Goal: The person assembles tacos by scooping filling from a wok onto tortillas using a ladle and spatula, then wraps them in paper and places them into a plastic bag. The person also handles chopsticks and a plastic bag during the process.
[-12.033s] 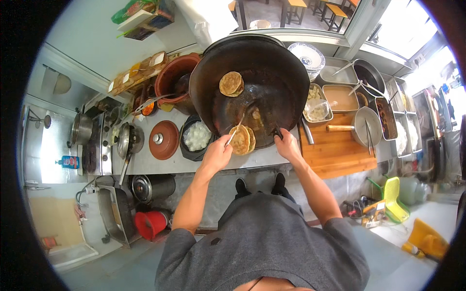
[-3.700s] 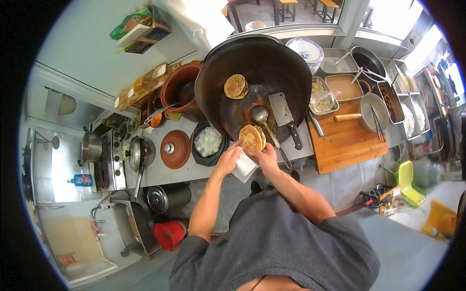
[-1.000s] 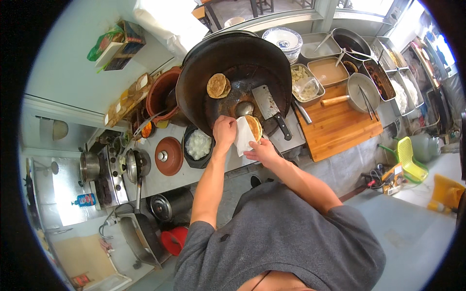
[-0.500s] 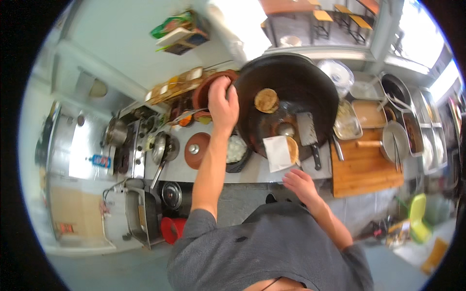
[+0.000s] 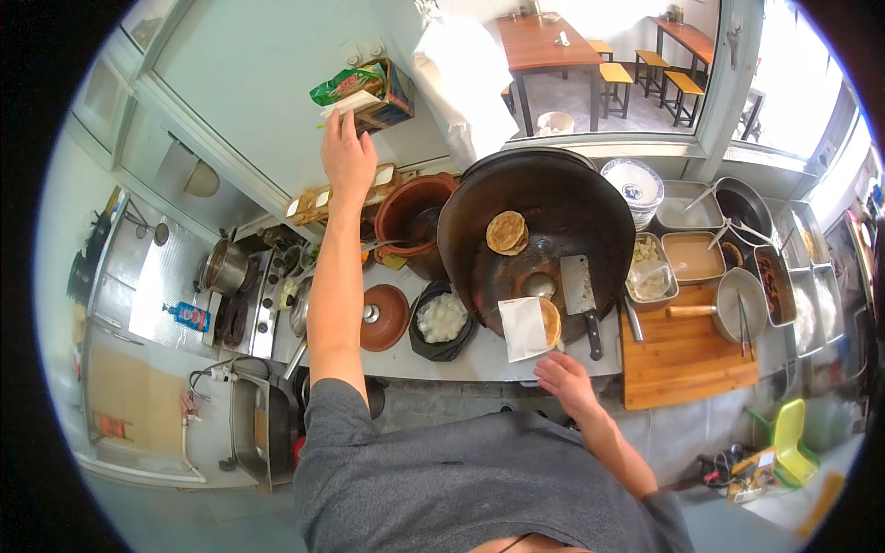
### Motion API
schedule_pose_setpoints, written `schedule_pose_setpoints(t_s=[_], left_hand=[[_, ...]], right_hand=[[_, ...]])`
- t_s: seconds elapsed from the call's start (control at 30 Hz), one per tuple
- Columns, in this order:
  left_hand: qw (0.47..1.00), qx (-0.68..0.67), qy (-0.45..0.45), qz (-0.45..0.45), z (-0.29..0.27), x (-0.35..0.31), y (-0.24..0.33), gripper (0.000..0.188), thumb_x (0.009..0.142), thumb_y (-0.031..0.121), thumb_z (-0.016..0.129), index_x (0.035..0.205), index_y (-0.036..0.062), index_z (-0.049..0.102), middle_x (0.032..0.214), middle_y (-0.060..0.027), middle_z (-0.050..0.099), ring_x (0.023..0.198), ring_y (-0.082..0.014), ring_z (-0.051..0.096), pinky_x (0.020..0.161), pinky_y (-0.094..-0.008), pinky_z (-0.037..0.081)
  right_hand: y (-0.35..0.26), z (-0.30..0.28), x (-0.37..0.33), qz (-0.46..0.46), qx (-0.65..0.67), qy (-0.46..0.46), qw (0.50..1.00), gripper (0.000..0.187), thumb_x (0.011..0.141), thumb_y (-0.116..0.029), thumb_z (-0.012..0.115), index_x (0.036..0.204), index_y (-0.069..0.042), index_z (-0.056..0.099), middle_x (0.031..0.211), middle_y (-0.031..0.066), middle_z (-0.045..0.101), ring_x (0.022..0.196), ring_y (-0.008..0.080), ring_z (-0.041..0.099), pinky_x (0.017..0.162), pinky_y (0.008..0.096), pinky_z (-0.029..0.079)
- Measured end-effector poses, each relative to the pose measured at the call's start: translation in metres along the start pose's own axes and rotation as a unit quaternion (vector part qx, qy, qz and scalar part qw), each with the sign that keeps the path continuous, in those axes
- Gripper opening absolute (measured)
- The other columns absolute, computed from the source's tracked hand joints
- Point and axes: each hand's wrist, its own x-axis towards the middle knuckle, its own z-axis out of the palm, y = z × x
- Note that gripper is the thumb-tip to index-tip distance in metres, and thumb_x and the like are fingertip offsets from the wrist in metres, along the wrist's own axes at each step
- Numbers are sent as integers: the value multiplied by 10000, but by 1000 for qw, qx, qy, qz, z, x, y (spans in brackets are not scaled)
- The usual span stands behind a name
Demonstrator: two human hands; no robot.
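Note:
My left hand (image 5: 348, 164) is stretched far forward, its fingers extended at the white paper (image 5: 352, 103) that juts from a wall-mounted box (image 5: 398, 100). Whether the fingertips touch the paper cannot be made out. A green packet (image 5: 346, 85) sticks out of the same box. My right hand (image 5: 566, 383) hovers by the counter's front edge with fingers loosely spread and nothing in them. Just beyond it, a round flatbread (image 5: 550, 323) lies partly inside a white paper sleeve (image 5: 523, 329) on the large dark pan (image 5: 470, 249). Two stacked flatbreads (image 5: 506, 232) and a cleaver (image 5: 579, 286) rest in the pan too.
Left of the pan stand a clay pot (image 5: 392, 207), its brown lid (image 5: 385, 318) and a black bowl of white pieces (image 5: 442, 318). To the right are a wooden board (image 5: 687, 359) with a saucepan (image 5: 740, 309), a bowl stack (image 5: 634, 189) and several food trays (image 5: 693, 256).
My left hand has left the clay pot's rim and moved up and left to the wall box. The right hand stays near the sleeve. The view has tilted upward.

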Motion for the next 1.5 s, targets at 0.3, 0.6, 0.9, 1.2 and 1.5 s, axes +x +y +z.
schedule_pose_setpoints(t_s=[0.3, 0.6, 0.9, 1.2, 1.5], left_hand=[[995, 75, 59, 19, -1, 15, -13, 175, 851, 140, 750, 1021, 111, 718, 1133, -59, 653, 1057, -310, 619, 890, -480, 485], [976, -139, 159, -48, -85, 41, 43, 77, 919, 107, 708, 971, 51, 698, 948, -57, 672, 849, -212, 650, 779, -344, 533], [735, -562, -100, -367, -111, -200, 207, 63, 969, 15, 583, 1011, 30, 539, 825, -56, 610, 688, -126, 588, 627, -286, 513], [523, -663, -320, -430, -128, -316, 269, 269, 1024, 87, 605, 1259, -36, 563, 1059, -121, 703, 917, -178, 698, 796, -307, 573], [682, -543, -297, -390, -94, -321, 223, 208, 1076, 156, 549, 983, -9, 634, 900, -11, 638, 837, -82, 543, 747, -272, 468]], right_hand=[[-9, 4, -9, -7, -15, -10, 1000, 537, 1028, -217, 658, 1452, 49, 462, 1280, 139, 664, 1158, 234, 665, 981, 352, 541], [-15, 8, -24, -15, -13, -20, 1000, 418, 1054, -245, 625, 1359, 34, 562, 1244, 156, 698, 1125, 237, 692, 965, 355, 559], [-69, 58, -12, -186, -41, -81, 978, 679, 1047, -334, 653, 1515, 89, 403, 1330, 164, 656, 1186, 220, 668, 980, 350, 551], [-85, 33, 5, -290, -208, 48, 933, 200, 988, -170, 664, 1015, 28, 668, 864, 61, 706, 793, 98, 627, 673, 311, 514], [-67, 35, -18, -193, -167, -107, 961, 185, 951, -132, 552, 840, 2, 616, 739, -3, 549, 679, 107, 527, 599, 324, 456]])
